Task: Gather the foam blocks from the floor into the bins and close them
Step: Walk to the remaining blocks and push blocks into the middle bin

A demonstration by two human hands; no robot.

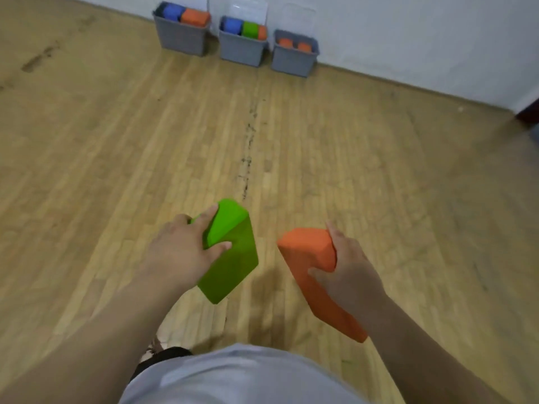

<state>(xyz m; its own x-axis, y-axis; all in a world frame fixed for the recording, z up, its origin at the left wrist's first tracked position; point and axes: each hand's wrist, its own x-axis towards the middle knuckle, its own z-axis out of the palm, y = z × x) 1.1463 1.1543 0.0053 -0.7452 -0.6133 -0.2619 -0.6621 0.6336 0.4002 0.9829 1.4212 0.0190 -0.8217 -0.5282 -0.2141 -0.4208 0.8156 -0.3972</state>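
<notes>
Wooden floor (350,170), white wall behind. Left hand (180,252) grips green foam block (230,258); right hand (347,269) grips orange foam block (306,258) (both held above floor). Three grey bins (242,51) stand open by the wall, blocks inside.

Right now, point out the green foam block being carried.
In the head view, the green foam block is low, left of centre, gripped by the left hand, with the orange foam block in the right hand to its right.

No text, label or number is readable anywhere here.
</notes>
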